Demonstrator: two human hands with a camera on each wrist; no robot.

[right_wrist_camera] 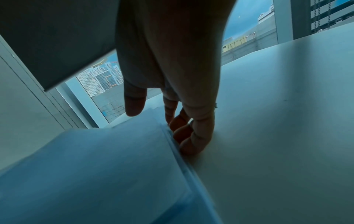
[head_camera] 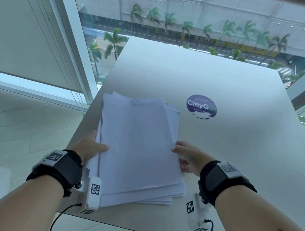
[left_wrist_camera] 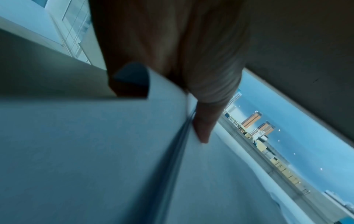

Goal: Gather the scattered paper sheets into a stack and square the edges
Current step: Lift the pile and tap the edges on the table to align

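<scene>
Head view gives you 1 white desk (head_camera: 232,148) set against a window, its near-left corner covered by the paper and your wrists. On that near-left part lies 1 loose stack of paper sheets (head_camera: 138,147); you cannot count the sheets, but staggered corners fan out at the far end and at the near-right corner, so the edges are not flush. Part of the stack's left edge sits behind your left hand, and its near-left corner is hidden by the wrist camera.

You have 2 hands on the stack, 1 at each long side. Your left hand (head_camera: 90,146) grips the left edge, thumb on top and fingers out of sight beneath; the left wrist view is blurred but shows 1 fingertip (left_wrist_camera: 203,131) along the sheet edges. Your right hand (head_camera: 187,156) is at the right edge with the thumb above the top sheet, and the right wrist view shows its curled fingers (right_wrist_camera: 191,136) tucked against the side of the sheets, down on the desk.

Smallest: 1 round purple sticker (head_camera: 201,106) beyond the stack, its text partly torn and unreadable.
</scene>
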